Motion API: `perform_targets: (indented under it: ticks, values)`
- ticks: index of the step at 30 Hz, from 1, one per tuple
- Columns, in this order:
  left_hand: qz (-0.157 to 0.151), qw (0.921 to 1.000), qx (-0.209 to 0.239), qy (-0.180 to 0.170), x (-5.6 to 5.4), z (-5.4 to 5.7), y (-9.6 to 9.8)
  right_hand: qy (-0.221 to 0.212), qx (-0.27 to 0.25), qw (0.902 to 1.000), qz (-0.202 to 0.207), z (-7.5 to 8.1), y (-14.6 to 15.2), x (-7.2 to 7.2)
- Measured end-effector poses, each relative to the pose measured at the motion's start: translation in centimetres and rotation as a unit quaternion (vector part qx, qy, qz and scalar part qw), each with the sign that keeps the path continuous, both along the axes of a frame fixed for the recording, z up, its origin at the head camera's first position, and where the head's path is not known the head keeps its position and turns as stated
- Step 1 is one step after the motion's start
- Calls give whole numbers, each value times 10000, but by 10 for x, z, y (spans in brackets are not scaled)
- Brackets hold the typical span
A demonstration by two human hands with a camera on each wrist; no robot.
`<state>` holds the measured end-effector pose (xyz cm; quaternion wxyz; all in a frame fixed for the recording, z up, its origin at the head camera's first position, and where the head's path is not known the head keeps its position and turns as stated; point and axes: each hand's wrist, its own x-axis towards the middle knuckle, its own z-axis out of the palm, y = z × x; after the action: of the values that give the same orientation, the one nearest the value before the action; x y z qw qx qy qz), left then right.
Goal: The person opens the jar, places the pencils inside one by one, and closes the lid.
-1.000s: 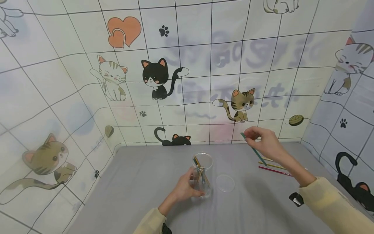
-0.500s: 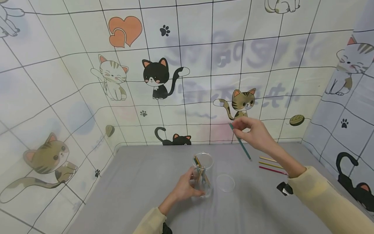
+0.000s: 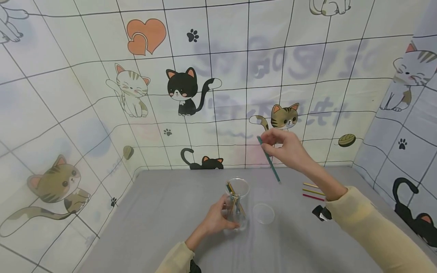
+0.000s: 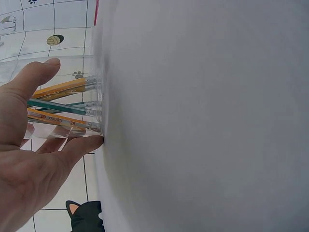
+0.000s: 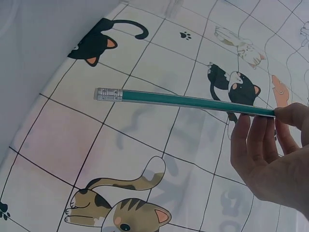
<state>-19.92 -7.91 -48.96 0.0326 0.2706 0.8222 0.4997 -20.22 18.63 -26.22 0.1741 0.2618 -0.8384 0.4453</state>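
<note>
A clear jar (image 3: pixel 243 189) stands on the grey table, its top uncovered. My left hand (image 3: pixel 216 217) grips it low on its left side, thumb and fingers around the wall. Inside lean several orange and green pencils (image 4: pixel 63 108), eraser ends down at the jar's bottom in the left wrist view. Up and to the right of the jar, my right hand (image 3: pixel 285 148) pinches a green pencil (image 3: pixel 269 161) by its upper end between thumb and fingers. It slants in the air with its metal ferrule and eraser (image 5: pixel 108 94) pointing downward.
A round clear lid (image 3: pixel 263 214) lies just right of the jar. Two yellow pencils (image 3: pixel 313 191) and a red pencil (image 3: pixel 313 197) lie on the table (image 3: pixel 164 220) at the right, partly behind my right forearm. A cat-print cloth wall (image 3: pixel 232 106) encloses the back and sides.
My right hand has carried the green pencil leftward and up from beside the pencils on the table, closer to the jar. The left hand and the jar have stayed in place.
</note>
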Motion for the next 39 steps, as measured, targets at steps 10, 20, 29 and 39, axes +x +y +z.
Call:
perform_targets:
  ticks: [10,20,29,39]
  values:
    - [23,10000,-1,-42,-1,-2,-1,-16,-581,9972,479,16,-25,-4]
    - [19,10000,-33,-53,0,-1,-1,-206,-1052,9910,804,24,-52,1]
    - [19,10000,-57,-21,0,0,-1,-302,-1275,9846,1161,7,-65,0]
    - [6,10000,-30,-31,0,0,-1,-661,-1119,9861,1037,-22,-68,-4]
